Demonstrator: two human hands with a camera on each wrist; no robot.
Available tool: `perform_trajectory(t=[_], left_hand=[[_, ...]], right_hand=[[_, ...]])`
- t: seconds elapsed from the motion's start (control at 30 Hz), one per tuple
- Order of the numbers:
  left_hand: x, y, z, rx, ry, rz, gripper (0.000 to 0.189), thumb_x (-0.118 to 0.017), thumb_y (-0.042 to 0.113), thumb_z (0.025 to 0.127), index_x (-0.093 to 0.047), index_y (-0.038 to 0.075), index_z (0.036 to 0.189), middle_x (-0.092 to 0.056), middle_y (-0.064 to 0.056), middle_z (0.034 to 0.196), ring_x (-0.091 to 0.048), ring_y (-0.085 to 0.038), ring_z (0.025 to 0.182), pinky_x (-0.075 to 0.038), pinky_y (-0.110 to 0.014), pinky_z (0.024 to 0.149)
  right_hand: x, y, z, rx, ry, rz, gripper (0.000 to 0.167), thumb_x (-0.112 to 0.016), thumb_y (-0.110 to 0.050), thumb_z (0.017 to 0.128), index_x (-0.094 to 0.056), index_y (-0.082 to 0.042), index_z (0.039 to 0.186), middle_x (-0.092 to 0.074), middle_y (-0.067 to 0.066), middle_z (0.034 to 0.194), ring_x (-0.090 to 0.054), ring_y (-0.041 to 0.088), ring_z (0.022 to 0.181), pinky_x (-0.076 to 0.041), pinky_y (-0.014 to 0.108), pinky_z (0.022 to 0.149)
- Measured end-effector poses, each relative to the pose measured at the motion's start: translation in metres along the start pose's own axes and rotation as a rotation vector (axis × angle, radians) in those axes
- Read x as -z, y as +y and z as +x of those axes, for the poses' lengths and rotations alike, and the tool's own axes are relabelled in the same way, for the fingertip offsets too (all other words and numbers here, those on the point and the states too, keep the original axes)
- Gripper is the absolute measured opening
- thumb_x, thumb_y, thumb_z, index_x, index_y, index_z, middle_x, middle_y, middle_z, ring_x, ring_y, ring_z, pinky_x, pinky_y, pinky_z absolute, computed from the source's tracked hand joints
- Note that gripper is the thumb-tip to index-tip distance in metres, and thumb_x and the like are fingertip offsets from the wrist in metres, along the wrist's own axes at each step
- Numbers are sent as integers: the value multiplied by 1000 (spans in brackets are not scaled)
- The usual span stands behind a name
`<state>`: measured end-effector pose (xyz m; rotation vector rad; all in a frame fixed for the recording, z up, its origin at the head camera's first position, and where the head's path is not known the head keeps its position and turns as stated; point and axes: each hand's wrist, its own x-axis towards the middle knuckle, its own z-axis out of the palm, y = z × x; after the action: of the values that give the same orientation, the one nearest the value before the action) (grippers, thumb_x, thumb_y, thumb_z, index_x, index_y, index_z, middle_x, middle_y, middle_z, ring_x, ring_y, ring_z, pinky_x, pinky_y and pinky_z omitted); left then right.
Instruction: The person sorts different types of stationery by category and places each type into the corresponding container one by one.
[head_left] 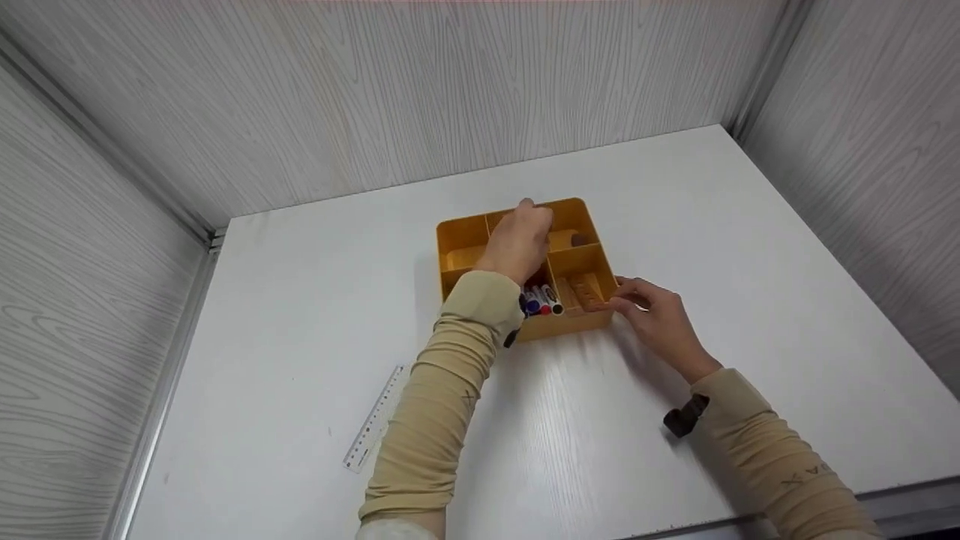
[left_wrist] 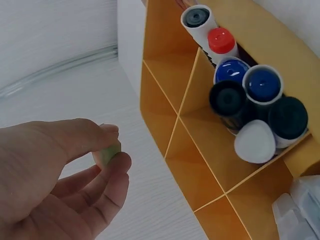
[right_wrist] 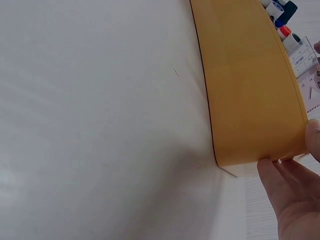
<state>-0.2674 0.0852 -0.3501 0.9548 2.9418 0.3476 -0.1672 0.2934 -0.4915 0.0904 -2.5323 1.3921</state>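
A yellow divided organizer box [head_left: 562,325] stands on the table. My left hand [head_left: 517,240] is over its far compartments; in the left wrist view its thumb and index finger pinch a small pale green object [left_wrist: 111,152], mostly hidden, kind unclear. At the near right corner my right hand [head_left: 661,324] grips the box, the thumb at the rim and fingers against the outer wall in the right wrist view. Several capped markers [left_wrist: 263,86] stand in a near compartment. Beside them, clear rulers [right_wrist: 306,70] lean in the right near compartment.
A clear ruler [head_left: 373,420] lies on the white table [head_left: 300,315] next to the left forearm. Translucent whitish items [left_wrist: 299,207] sit in another compartment. Wood-grain panels [head_left: 465,90] close off the back and both sides.
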Motion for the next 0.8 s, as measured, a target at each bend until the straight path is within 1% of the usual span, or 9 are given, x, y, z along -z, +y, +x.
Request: perform_trajectory(t=[0.1,0.2,0.3,0.33,0.4,0.5,0.6,0.67,0.8], left_hand=[[-3,8,7,8,-21,18,19,-53,7,102,-68,3,112,-62,-18,118,-65,-23,95,-55,-30,85],[-7,16,14,14,-27,20,20,-53,9,102,-70,3,111,-64,-18,117,-65,-21,92,-56,-29,81],[-12,24,20,14,-37,62,22,-53,12,103,-71,5,112,-66,-15,115,-67,-21,96,-57,-29,83],[-14,26,22,10,-39,78,22,-53,12,103,-72,6,112,-66,-14,115,-67,-22,98,-57,-29,84],[-18,30,26,-6,-51,129,22,-53,9,102,-71,7,115,-67,-13,116,-66,-23,104,-55,-32,93],[-23,33,33,-10,-77,164,23,-58,3,98,-71,8,116,-66,-11,120,-62,-24,113,-47,-38,107],[-30,33,41,2,-85,173,24,-62,-1,95,-72,9,114,-67,-10,119,-61,-24,115,-38,-44,115],[-35,31,44,24,-85,167,24,-63,-2,94,-74,9,112,-68,-10,118,-61,-26,115,-39,-45,114],[-45,28,48,79,-89,146,25,-61,-2,95,-74,8,114,-67,-13,121,-59,-34,119,-50,-42,102]], right_hand=[[3,0,0,-4,13,-4,16,-69,-21,92,-67,-7,99,-64,17,131,-63,31,121,-53,36,96],[5,0,1,-11,22,-5,15,-69,-21,92,-67,-7,99,-64,16,131,-63,31,120,-53,38,97],[6,0,1,-15,21,-11,17,-69,-22,92,-67,-7,99,-65,16,130,-62,30,121,-53,39,97],[7,0,1,-19,20,-12,17,-69,-22,92,-67,-7,99,-66,16,129,-63,30,121,-53,38,97],[7,0,1,-22,19,-14,16,-69,-22,92,-67,-7,99,-67,15,127,-62,29,121,-53,38,98],[7,-1,1,-21,22,-5,15,-69,-20,92,-68,-7,98,-68,14,125,-62,29,121,-53,38,98],[5,0,1,-16,22,16,13,-70,-19,92,-68,-7,97,-68,15,125,-61,29,124,-52,38,98],[3,0,1,-13,17,23,13,-69,-19,92,-68,-6,97,-67,15,127,-61,28,124,-53,38,98],[0,0,1,-5,6,16,16,-69,-20,92,-68,-6,100,-65,16,131,-61,29,123,-53,38,98]])
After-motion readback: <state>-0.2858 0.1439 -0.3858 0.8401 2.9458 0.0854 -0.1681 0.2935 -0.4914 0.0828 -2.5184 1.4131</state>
